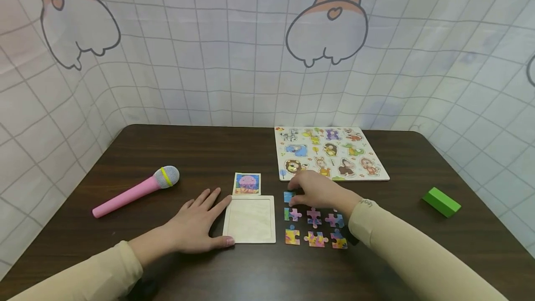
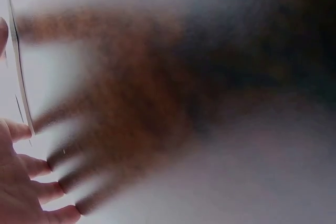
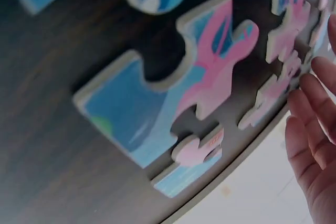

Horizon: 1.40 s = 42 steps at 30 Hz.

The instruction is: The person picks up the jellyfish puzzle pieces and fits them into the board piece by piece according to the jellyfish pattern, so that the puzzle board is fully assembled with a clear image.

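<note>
Head view shows the puzzle tray (image 1: pixel 250 219) empty, left hand (image 1: pixel 196 224) flat against its left edge, right hand (image 1: pixel 319 192) curling onto a blue piece (image 1: pixel 288 196) (grip unclear), other loose pieces (image 1: pixel 314 229) unplaced just right.

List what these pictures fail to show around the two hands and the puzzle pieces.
- Head view: the right hand covers the top row of puzzle pieces; only a blue corner shows, so whether its fingers grip one cannot be told.
- Left wrist view: mostly blur; only the left hand and the tray edge are readable.
- Right wrist view: the pieces are cut off by the frame edges, so the full picture is lost.
- Head view: the picture card is too small for detail.
</note>
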Available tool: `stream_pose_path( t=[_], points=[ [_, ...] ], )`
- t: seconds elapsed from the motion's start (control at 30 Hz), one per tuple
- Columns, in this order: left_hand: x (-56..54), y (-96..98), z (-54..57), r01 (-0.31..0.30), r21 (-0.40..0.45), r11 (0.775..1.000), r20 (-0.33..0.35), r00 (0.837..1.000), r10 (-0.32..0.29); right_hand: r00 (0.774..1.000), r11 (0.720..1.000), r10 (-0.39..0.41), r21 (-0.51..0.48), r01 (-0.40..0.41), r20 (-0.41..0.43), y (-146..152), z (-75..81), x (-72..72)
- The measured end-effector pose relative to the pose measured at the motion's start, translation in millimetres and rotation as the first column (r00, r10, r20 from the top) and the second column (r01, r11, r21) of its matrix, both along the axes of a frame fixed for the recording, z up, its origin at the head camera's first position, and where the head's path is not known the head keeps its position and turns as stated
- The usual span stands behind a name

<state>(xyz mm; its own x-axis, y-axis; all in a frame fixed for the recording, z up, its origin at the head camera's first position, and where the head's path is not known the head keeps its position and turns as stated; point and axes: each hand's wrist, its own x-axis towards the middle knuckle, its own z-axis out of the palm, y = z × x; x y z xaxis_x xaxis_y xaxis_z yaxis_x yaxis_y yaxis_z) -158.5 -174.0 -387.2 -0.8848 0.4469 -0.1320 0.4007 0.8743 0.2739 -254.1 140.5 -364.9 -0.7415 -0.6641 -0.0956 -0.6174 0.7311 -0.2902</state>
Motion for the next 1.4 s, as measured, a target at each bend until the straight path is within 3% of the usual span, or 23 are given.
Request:
stream_pose_path(
  t=[0.17, 0.37, 0.6, 0.8, 1.07, 1.33, 1.4],
  points=[
    [1.4, 0.1, 1.6, -0.003, 0.004, 1.000, 0.004, 1.000, 0.003, 0.999, 0.998, -0.039, 0.041, 0.040, -0.015, -6.1, 0.1, 0.8],
    [0.9, 0.5, 1.1, -0.008, 0.007, 1.000, 0.001, 1.000, 0.008, 0.998, 0.998, -0.056, 0.020, 0.056, 0.007, -7.2, 2.0, 1.2],
    [0.9, 1.9, 1.5, -0.008, 0.009, 1.000, 0.007, 1.000, 0.008, 0.992, 0.993, -0.053, -0.101, 0.064, 0.114, -6.9, 2.4, 4.1],
    [1.8, 1.6, 1.6, -0.016, 0.011, 1.000, 0.016, 1.000, 0.016, 0.979, 0.967, -0.064, -0.228, 0.109, 0.195, -11.8, 3.9, 3.1],
    [1.5, 1.6, 2.2, -0.016, 0.000, 1.000, 0.016, 1.000, 0.016, 0.910, 0.910, -0.104, -0.331, 0.250, 0.401, -37.1, 9.0, 9.1],
    [1.0, 2.1, 3.1, -0.017, 0.003, 1.000, 0.022, 1.000, 0.017, 0.823, 0.895, -0.110, -0.304, 0.326, 0.558, -69.9, 6.1, 17.6],
    [1.0, 1.8, 3.0, -0.019, 0.005, 1.000, 0.023, 1.000, 0.019, 0.810, 0.891, -0.128, -0.291, 0.347, 0.573, -77.5, 4.3, 18.9]
  ],
)
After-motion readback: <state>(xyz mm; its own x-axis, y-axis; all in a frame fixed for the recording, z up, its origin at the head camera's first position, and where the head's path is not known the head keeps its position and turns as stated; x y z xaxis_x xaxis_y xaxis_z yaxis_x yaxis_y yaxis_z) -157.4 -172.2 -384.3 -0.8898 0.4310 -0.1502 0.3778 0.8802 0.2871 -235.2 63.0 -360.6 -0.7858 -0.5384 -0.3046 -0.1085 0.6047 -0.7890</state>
